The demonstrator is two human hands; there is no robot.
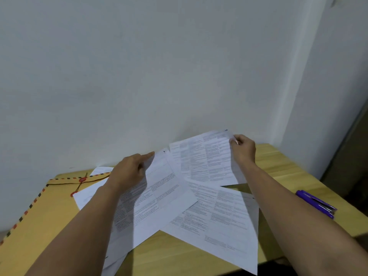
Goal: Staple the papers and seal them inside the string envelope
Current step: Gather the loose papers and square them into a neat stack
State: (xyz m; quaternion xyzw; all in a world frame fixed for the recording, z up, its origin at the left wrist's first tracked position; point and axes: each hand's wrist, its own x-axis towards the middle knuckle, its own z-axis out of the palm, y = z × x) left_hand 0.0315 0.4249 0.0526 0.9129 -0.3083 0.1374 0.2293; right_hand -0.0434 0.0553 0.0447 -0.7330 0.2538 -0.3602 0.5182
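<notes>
Several printed white sheets lie fanned across the wooden table [179, 253]. My right hand [244, 149] pinches the far right corner of one sheet [207, 160] and lifts it off the pile. My left hand [130, 171] holds the far edge of another sheet [159, 198], index finger stretched along it. A third sheet [221, 222] lies flat below them. The tan string envelope [35, 212], with striped border and red string buttons, lies at the left, partly under the papers. A purple stapler [316, 203] sits at the right, beside my right forearm.
A pale wall rises directly behind the table and turns a corner at the right. The table's right edge drops to a dark floor. Bare wood shows at the near middle and far right.
</notes>
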